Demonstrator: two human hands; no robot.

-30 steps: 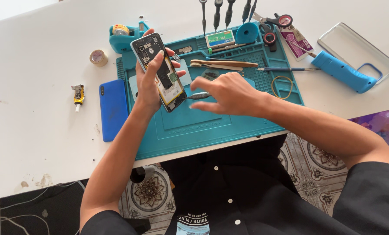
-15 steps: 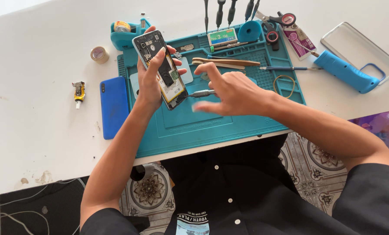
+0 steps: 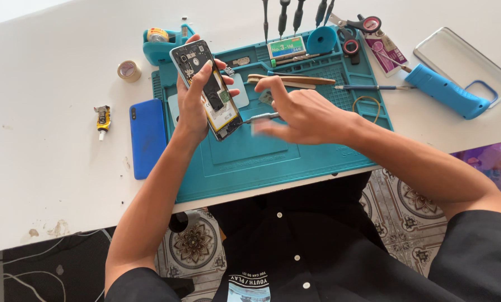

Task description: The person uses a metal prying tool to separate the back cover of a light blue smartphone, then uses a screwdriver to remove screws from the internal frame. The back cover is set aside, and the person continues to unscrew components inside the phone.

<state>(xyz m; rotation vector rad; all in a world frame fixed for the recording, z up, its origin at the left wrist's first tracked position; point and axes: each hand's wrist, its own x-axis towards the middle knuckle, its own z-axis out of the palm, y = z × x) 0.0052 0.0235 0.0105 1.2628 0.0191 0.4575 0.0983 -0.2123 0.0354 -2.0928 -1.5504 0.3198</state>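
Phone [image 3: 208, 92], back removed, is gripped upright in the left hand [image 3: 194, 106] above the mat [image 3: 250, 162]; right hand [image 3: 303, 114] pinches tweezers [image 3: 261, 117] beside it. A slip might scratch exposed parts.

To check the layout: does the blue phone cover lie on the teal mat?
No, the blue phone cover lies on the white table, left of the teal mat.

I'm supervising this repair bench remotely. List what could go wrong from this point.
1. The opened phone is held tilted in the left hand alone, above the teal mat; a loose grip could drop it.
2. The right hand brings a thin metal tool close to the exposed battery and board; a slip might scratch or puncture them.
3. Small loose parts beside the phone could get knocked away.
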